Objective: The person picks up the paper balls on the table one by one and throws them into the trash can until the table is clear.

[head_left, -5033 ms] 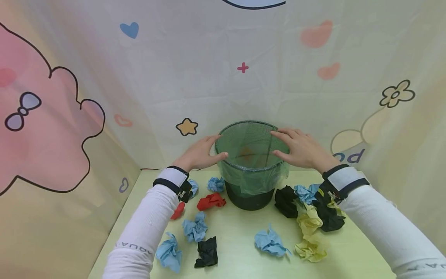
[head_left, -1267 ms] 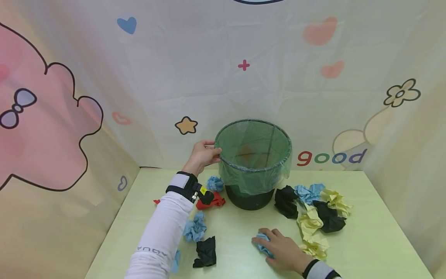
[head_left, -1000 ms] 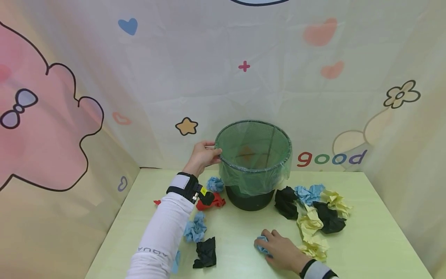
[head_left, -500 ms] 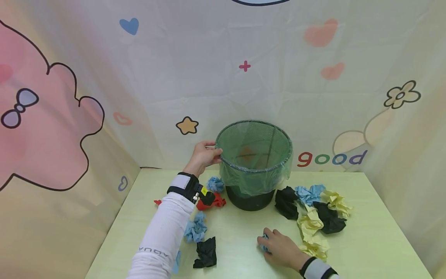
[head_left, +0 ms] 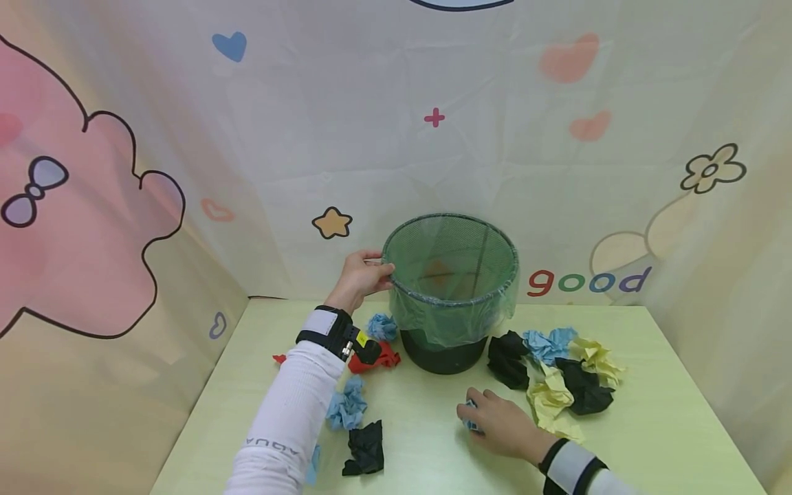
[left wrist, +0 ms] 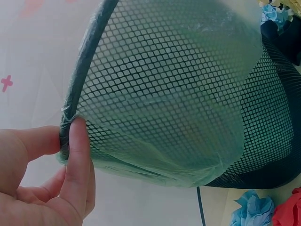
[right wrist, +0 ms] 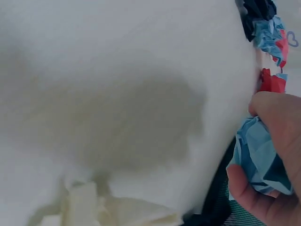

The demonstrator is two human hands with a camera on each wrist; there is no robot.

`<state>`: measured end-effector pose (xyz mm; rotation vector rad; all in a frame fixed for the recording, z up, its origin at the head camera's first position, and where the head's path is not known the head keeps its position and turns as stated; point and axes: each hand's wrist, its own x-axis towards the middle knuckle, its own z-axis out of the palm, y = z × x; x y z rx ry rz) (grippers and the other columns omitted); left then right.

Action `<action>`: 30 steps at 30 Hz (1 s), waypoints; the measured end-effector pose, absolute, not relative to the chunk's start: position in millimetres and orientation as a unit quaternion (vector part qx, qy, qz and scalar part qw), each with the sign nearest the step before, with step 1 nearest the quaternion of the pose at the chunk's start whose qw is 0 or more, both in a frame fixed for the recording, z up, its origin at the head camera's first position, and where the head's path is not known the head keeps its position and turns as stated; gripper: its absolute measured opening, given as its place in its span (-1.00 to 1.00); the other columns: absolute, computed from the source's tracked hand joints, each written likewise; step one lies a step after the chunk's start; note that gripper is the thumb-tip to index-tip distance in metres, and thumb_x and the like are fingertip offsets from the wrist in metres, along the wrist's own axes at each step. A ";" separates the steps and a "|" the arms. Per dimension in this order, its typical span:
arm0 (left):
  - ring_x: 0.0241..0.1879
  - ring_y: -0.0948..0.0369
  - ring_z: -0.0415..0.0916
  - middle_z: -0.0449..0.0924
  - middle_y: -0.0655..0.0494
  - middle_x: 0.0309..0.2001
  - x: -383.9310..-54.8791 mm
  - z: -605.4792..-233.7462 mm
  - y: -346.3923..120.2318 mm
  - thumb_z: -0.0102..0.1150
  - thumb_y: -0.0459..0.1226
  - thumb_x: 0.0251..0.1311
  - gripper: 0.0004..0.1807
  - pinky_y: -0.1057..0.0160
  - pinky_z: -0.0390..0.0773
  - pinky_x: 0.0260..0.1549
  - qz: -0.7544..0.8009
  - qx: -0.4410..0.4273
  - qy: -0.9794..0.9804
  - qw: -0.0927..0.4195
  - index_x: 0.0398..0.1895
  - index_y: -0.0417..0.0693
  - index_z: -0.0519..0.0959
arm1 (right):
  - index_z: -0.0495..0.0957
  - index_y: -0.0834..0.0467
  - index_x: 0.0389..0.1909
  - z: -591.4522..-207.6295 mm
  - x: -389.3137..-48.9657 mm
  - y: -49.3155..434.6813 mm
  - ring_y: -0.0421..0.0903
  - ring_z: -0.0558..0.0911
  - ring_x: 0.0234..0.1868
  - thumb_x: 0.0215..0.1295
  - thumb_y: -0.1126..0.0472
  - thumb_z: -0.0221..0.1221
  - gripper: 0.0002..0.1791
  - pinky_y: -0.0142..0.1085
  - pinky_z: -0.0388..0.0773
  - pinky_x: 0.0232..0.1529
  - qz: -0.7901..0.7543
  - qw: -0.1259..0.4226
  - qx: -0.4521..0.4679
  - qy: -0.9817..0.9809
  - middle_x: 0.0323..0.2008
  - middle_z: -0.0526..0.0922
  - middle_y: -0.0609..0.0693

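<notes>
A mesh wastebasket (head_left: 442,359) lined with a thin green bag (head_left: 433,320) stands at the back of the table. My left hand (head_left: 361,276) pinches its rim at the left side. In the left wrist view, thumb and fingers (left wrist: 77,155) sit on either side of the bag-covered rim (left wrist: 77,84). My right hand (head_left: 504,426) holds a crumpled blue paper ball (right wrist: 258,153) in front of the basket. In the right wrist view, fingers and thumb curl round the paper, and its shadow falls on the table.
Right of the basket lie black paper (head_left: 509,359), blue paper (head_left: 549,344) and yellow paper (head_left: 551,399) in a cluster. On the left are red paper (head_left: 377,356), blue paper (head_left: 348,404) and black paper (head_left: 365,448). A printed curtain (head_left: 297,137) hangs behind the table (head_left: 421,433).
Earlier both hands were at the basket's rim. My left hand then took hold of the rim, and my right hand gripped the front blue paper, crumpled it smaller and moved slightly toward the basket.
</notes>
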<state>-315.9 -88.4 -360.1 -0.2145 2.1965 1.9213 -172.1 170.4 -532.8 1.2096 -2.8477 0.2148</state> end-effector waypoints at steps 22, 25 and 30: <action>-0.57 0.25 0.47 0.47 -0.05 -0.18 -316.1 -361.4 -88.2 0.15 -0.35 0.18 -0.54 0.18 0.60 -0.18 0.664 -0.073 0.736 0.110 0.15 -0.13 0.32 | 0.44 -0.07 -0.18 -467.6 -174.6 147.5 -0.18 0.40 -0.38 0.10 0.07 0.28 -0.72 -0.49 0.35 -0.58 0.049 0.072 0.454 -0.887 -0.24 0.40 -0.09; -0.57 0.25 0.47 0.47 -0.05 -0.19 -316.1 -361.6 -88.2 0.15 -0.35 0.18 -0.54 0.13 0.58 -0.13 0.666 -0.072 0.734 0.111 0.16 -0.13 0.32 | 0.44 -0.06 -0.19 -459.6 -175.1 143.8 -0.18 0.35 -0.41 0.10 0.07 0.27 -0.73 -0.51 0.28 -0.63 0.042 0.088 0.465 -0.880 -0.23 0.39 -0.09; -0.57 0.25 0.47 0.47 -0.04 -0.21 -315.8 -361.8 -88.8 0.15 -0.35 0.18 -0.54 0.13 0.59 -0.13 0.667 -0.071 0.733 0.111 0.15 -0.14 0.32 | 0.43 -0.07 -0.17 -445.2 -176.3 137.3 -0.19 0.36 -0.40 0.11 0.04 0.27 -0.72 -0.52 0.31 -0.62 0.039 0.091 0.474 -0.875 -0.21 0.41 -0.10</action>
